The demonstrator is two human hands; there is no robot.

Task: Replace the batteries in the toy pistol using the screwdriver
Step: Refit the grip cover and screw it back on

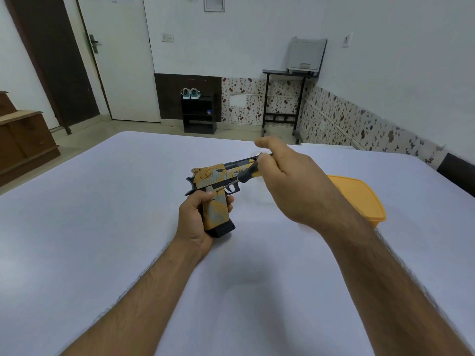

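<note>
Yellow-and-black toy pistol [217, 185] gripped by its handle in left hand [196, 219], above white bed [102, 201]; screwdriver [248, 174] pinched in right hand [290, 186], tip at pistol frame. Orange lid [359, 196] behind right wrist.

Near side: between your forearms the white surface [128, 201] lies bare; you have open passage there.
Left side: bare sheet runs out to the edge; nothing blocks your left hand [196, 219] on that flank.
Centre: the toy pistol [216, 187], gripped upright by your left hand, stands in the middle, with the screwdriver [246, 174] slanting into it from your right hand [288, 181].
Right side: the yellow container [359, 196] sits just beyond your right wrist, partly hidden by it, and narrows your way out.
Far side: bare sheet lies behind the pistol up to the far edge.
</note>
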